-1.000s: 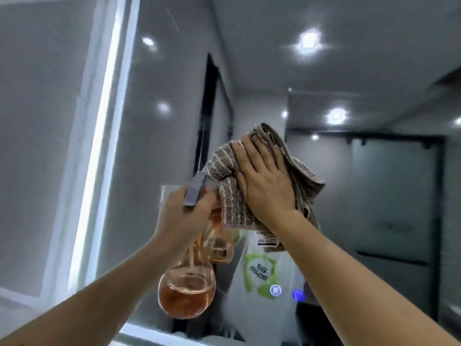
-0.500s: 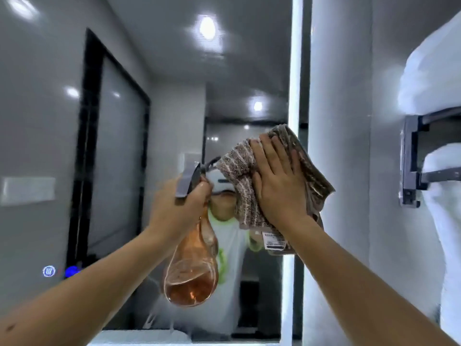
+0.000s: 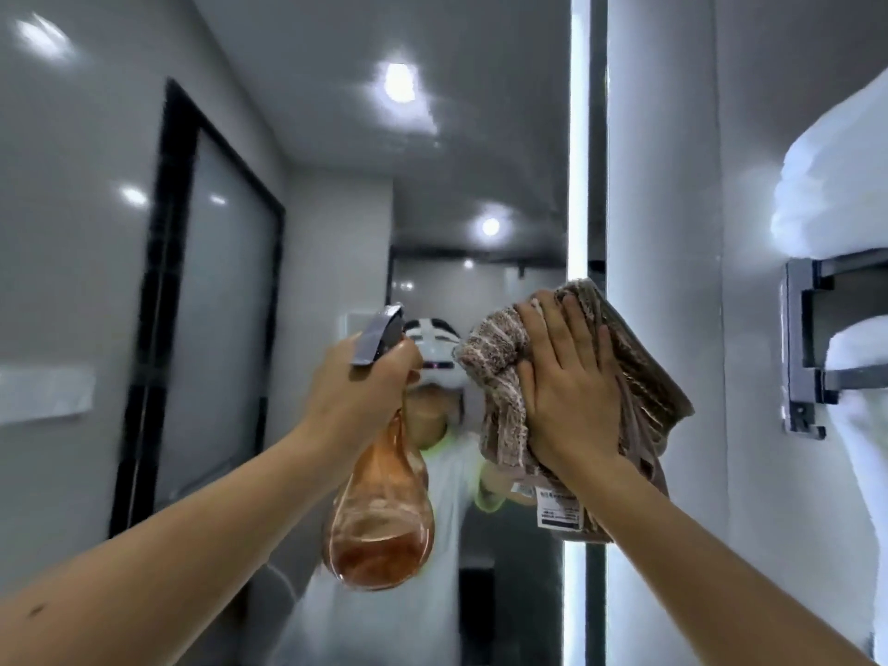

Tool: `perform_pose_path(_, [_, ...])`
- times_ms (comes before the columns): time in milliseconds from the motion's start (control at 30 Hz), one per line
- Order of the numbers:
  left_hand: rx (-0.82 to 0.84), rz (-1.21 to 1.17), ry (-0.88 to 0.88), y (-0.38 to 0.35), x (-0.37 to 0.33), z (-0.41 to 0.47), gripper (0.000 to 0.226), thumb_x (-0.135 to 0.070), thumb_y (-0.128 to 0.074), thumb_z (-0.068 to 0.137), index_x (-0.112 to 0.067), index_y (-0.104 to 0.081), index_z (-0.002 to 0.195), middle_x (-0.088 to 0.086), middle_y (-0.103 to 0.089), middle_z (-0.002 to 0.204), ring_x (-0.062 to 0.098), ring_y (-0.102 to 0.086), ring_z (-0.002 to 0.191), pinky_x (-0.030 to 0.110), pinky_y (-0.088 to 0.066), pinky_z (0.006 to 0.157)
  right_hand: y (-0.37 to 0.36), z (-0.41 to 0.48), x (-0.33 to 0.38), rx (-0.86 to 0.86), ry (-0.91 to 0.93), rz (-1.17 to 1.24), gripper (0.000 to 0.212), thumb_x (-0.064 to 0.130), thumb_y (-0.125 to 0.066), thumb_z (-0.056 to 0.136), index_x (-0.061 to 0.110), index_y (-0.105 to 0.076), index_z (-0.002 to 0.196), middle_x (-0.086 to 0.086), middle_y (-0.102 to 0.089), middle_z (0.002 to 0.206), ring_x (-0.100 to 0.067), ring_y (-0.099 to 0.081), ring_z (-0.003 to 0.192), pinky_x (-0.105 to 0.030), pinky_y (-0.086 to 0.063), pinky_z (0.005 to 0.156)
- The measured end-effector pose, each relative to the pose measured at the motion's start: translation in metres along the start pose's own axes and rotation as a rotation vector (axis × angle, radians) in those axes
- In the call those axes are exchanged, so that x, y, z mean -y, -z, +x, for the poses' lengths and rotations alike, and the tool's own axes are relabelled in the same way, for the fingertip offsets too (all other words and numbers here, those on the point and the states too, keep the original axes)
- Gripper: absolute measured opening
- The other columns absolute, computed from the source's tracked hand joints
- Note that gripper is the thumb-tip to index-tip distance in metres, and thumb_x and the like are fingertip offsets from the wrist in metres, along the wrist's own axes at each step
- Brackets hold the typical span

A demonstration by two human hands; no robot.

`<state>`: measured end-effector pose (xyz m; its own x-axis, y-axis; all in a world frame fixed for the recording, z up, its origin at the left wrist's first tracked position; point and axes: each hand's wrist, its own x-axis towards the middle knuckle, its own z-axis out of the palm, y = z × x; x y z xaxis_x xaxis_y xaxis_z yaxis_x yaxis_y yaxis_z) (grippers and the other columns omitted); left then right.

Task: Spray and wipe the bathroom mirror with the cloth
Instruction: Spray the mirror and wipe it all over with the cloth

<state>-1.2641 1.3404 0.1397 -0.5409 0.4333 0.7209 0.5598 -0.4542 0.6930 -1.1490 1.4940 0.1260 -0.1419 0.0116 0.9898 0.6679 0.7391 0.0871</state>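
Observation:
The bathroom mirror point(image 3: 240, 281) fills the left and middle of the view, with a lit strip down its right edge. My right hand point(image 3: 569, 396) presses a brown-and-white striped cloth point(image 3: 499, 372) flat against the glass close to that right edge; a white tag hangs from the cloth's lower end. My left hand point(image 3: 358, 391) grips the neck of a clear spray bottle point(image 3: 379, 516) with a grey trigger head and orange liquid in its rounded base. The bottle is held up in front of the mirror, just left of the cloth.
A grey tiled wall point(image 3: 672, 233) stands right of the mirror. A dark metal towel rack point(image 3: 807, 348) is fixed there with white towels point(image 3: 836, 185) folded on it. The mirror reflects a person in a white shirt, a dark door frame and ceiling lights.
The view has swung from the mirror's left edge to its right edge. My right hand has slid the cloth rightward across the glass to the lit strip, and the bottle followed with it.

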Motion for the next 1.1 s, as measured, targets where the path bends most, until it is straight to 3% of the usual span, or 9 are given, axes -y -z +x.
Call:
perform_pose_path(200, [-0.051, -0.081, -0.017, 0.014, -0.034, 0.042, 0.024, -0.029, -0.056, 0.062, -0.008, -0.067, 0.065, 0.02, -0.07, 0.075, 0.041, -0.065, 0.08, 0.051, -0.053, 0.079, 0.012, 0.067, 0.022, 0.053, -0.105, 0.023, 0.063, 0.039, -0.002, 0.086, 0.023, -0.01, 0.146, 0.001, -0.009, 0.155, -0.015, 0.0, 0.142, -0.031, 0.009, 0.113])
perform_pose_path(300, [0.013, -0.159, 0.033, 0.015, -0.04, 0.059, 0.028, -0.031, -0.059, 0.057, -0.007, -0.068, 0.068, 0.02, -0.072, 0.082, 0.038, -0.068, 0.082, 0.05, -0.053, 0.078, 0.015, 0.117, 0.028, 0.078, -0.11, -0.011, 0.055, 0.036, -0.007, 0.093, 0.024, -0.003, 0.147, 0.003, 0.0, 0.156, -0.015, 0.005, 0.142, -0.035, 0.007, 0.115])
perform_pose_path(400, [0.106, -0.164, 0.136, 0.028, -0.029, 0.124, 0.013, -0.018, -0.056, 0.077, -0.01, -0.06, 0.068, 0.008, -0.068, 0.07, 0.024, -0.065, 0.071, 0.026, -0.047, 0.056, 0.015, 0.169, 0.048, 0.1, -0.078, -0.011, 0.051, 0.033, -0.014, 0.099, 0.023, 0.001, 0.147, 0.002, 0.006, 0.156, -0.015, 0.009, 0.142, -0.037, 0.009, 0.115])
perform_pose_path(467, [0.106, -0.199, 0.181, 0.049, -0.025, 0.163, 0.014, -0.011, -0.049, 0.083, -0.016, -0.053, 0.07, 0.002, -0.063, 0.067, 0.027, -0.067, 0.079, 0.028, -0.046, 0.052, 0.015, 0.195, 0.072, 0.112, -0.008, -0.006, 0.051, 0.033, -0.015, 0.099, 0.022, 0.002, 0.146, 0.001, 0.007, 0.155, -0.015, 0.011, 0.141, -0.036, 0.011, 0.112])
perform_pose_path(667, [-0.015, -0.245, 0.178, 0.128, -0.018, 0.158, 0.036, 0.014, -0.037, 0.079, -0.01, -0.041, 0.053, -0.008, -0.049, 0.03, 0.016, -0.053, 0.047, 0.024, -0.05, 0.054, 0.007, 0.193, 0.157, 0.112, 0.208, 0.018, 0.052, 0.034, -0.015, 0.099, 0.021, 0.002, 0.147, 0.001, 0.005, 0.156, -0.013, 0.009, 0.141, -0.031, 0.015, 0.11])
perform_pose_path(733, [-0.081, -0.279, 0.161, 0.152, -0.016, 0.134, 0.033, 0.007, -0.04, 0.081, -0.01, -0.043, 0.054, 0.002, -0.053, 0.04, 0.013, -0.056, 0.04, 0.026, -0.051, 0.054, 0.001, 0.183, 0.185, 0.118, 0.262, 0.028, 0.052, 0.035, -0.015, 0.099, 0.022, 0.002, 0.147, 0.002, 0.005, 0.156, -0.013, 0.008, 0.142, -0.031, 0.015, 0.11])
perform_pose_path(833, [-0.132, -0.244, 0.018, 0.203, -0.012, 0.086, 0.009, -0.014, -0.057, 0.071, -0.015, -0.057, 0.062, 0.007, -0.061, 0.061, 0.018, -0.063, 0.057, 0.03, -0.051, 0.059, -0.01, 0.17, 0.237, 0.143, 0.313, 0.05, 0.052, 0.035, -0.014, 0.099, 0.022, 0.003, 0.146, 0.002, 0.006, 0.156, -0.013, 0.009, 0.142, -0.032, 0.014, 0.111])
perform_pose_path(1000, [-0.264, -0.133, -0.01, 0.304, 0.007, 0.046, 0.028, -0.006, -0.055, 0.083, -0.015, -0.057, 0.057, -0.008, -0.059, 0.038, 0.002, -0.057, 0.04, 0.012, -0.04, 0.036, -0.026, 0.142, 0.327, 0.153, 0.311, 0.062, 0.052, 0.035, -0.015, 0.099, 0.021, 0.0, 0.147, 0.001, 0.004, 0.156, -0.015, 0.007, 0.142, -0.033, 0.014, 0.111])
perform_pose_path(1100, [-0.316, -0.008, 0.007, 0.367, 0.033, 0.035, 0.018, -0.011, -0.059, 0.081, -0.007, -0.06, 0.063, 0.003, -0.061, 0.059, 0.018, -0.059, 0.064, 0.022, -0.041, 0.054, -0.038, 0.116, 0.393, 0.154, 0.327, 0.106, 0.052, 0.035, -0.017, 0.099, 0.02, -0.003, 0.147, -0.001, 0.0, 0.156, -0.016, 0.005, 0.142, -0.033, 0.016, 0.11])
